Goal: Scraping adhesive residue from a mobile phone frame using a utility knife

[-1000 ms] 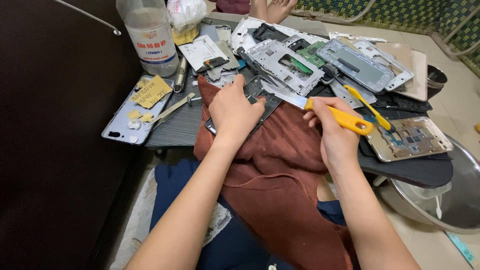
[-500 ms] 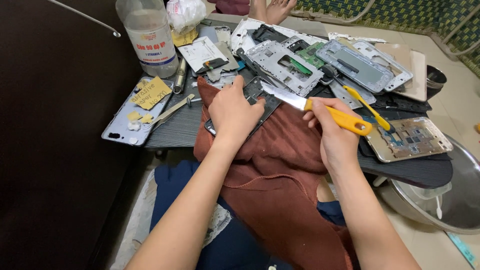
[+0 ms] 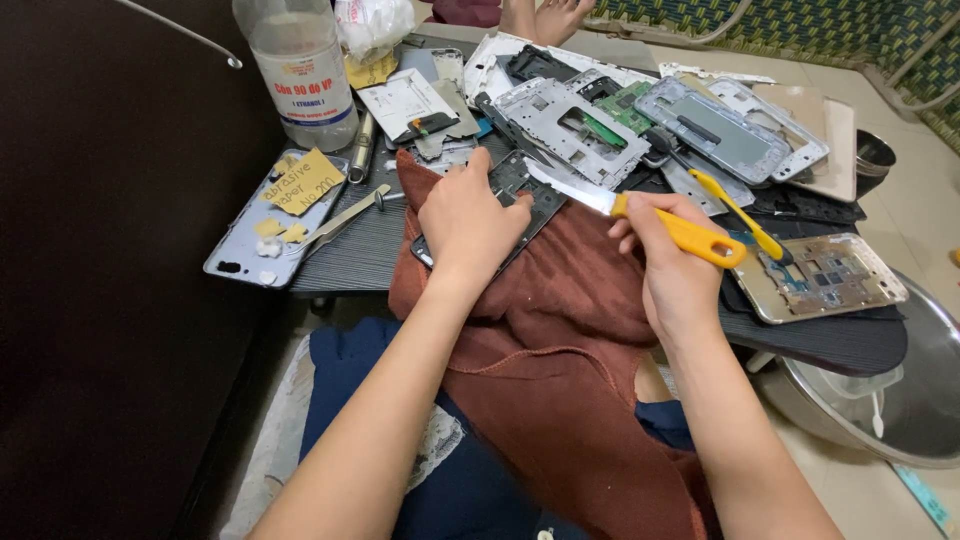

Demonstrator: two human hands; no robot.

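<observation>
On the reddish-brown cloth [image 3: 560, 330], which cushions it, the dark phone frame [image 3: 522, 195] lies pinned under the left hand [image 3: 468, 222], so the right hand [image 3: 668, 262], clenched round a yellow-handled knife [image 3: 640, 215], can work its blade at the frame's edge.

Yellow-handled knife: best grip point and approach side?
Grip the knife by its yellow handle, coming from the right, as the right hand does. The bare blade points left toward the phone frame under the left hand, so that end is unsafe.
</observation>
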